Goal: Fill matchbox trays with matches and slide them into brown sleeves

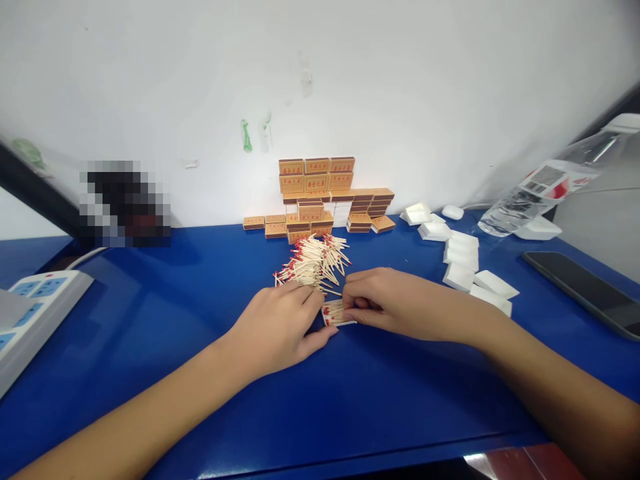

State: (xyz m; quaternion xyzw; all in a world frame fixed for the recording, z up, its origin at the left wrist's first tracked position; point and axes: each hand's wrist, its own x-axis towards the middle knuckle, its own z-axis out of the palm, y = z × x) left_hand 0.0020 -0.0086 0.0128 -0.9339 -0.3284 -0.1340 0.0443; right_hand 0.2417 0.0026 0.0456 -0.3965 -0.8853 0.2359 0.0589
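A small white matchbox tray (pixel 332 319) lies on the blue table, partly filled with red-tipped matches (pixel 334 311). My left hand (pixel 280 330) grips the tray from its left side, thumb at the front edge and fingers by the back. Over the tray's right end, my right hand (pixel 373 300) is closed in a pinch on matches; its fingers hide that end. Just behind both hands spreads a loose pile of matches (pixel 313 261), their heads red.
Orange-brown matchboxes (pixel 317 181) are stacked against the wall. Several white trays (pixel 461 252) lie at the right, near a clear plastic bottle (pixel 545 180) and a dark phone (pixel 585 290). At the left stands a white power strip (pixel 50 303). The table's front edge (pixel 380 460) runs below.
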